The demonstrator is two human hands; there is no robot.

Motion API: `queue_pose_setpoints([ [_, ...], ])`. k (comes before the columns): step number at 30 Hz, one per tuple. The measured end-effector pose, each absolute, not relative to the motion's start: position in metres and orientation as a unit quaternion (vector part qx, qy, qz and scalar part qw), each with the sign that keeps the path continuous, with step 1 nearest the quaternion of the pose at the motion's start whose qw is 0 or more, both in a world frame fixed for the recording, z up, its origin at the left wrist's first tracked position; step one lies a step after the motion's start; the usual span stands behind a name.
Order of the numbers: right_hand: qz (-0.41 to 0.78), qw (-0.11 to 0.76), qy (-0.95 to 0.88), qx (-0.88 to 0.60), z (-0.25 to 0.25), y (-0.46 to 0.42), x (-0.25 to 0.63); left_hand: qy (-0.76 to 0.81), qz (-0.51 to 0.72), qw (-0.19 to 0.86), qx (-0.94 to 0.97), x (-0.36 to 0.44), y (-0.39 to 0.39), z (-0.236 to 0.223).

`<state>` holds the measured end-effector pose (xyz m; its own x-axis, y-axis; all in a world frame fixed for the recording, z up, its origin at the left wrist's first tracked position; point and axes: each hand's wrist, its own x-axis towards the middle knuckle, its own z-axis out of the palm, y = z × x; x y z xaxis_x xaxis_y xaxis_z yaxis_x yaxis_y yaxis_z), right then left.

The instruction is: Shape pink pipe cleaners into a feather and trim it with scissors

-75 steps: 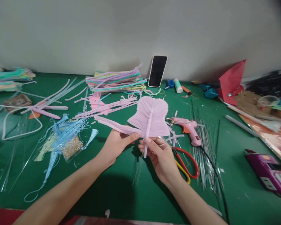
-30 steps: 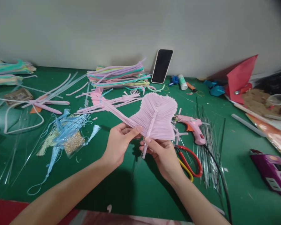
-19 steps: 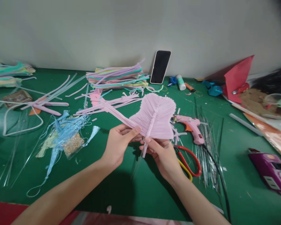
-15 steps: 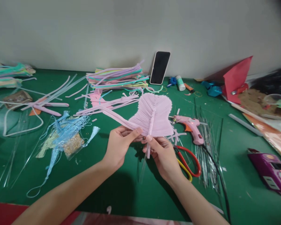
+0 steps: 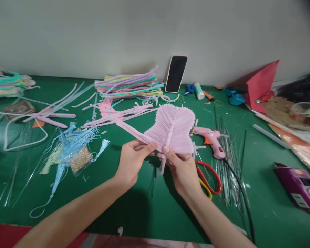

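Right hand (image 5: 184,171) overlaps red-handled tool (image 5: 218,177); glue gun (image 5: 213,137) near.

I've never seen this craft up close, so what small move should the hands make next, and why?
Perhaps the left hand should press the pink strips snugly against the fan's lower left edge: it pinches them there, their far ends jut out past the fan, and the right hand grips the stem.
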<state>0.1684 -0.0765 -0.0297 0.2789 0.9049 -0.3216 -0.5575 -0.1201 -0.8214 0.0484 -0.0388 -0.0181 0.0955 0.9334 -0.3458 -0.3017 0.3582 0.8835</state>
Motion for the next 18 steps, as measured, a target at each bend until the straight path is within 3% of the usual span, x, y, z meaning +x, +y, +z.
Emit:
queue_pose_setpoints([
  [18, 0.573, 0.634, -0.178, -0.487, -0.0295, -0.0787, 0.164, 0.48, 0.467, 0.673, 0.315, 0.0474, -0.0335, -0.015],
])
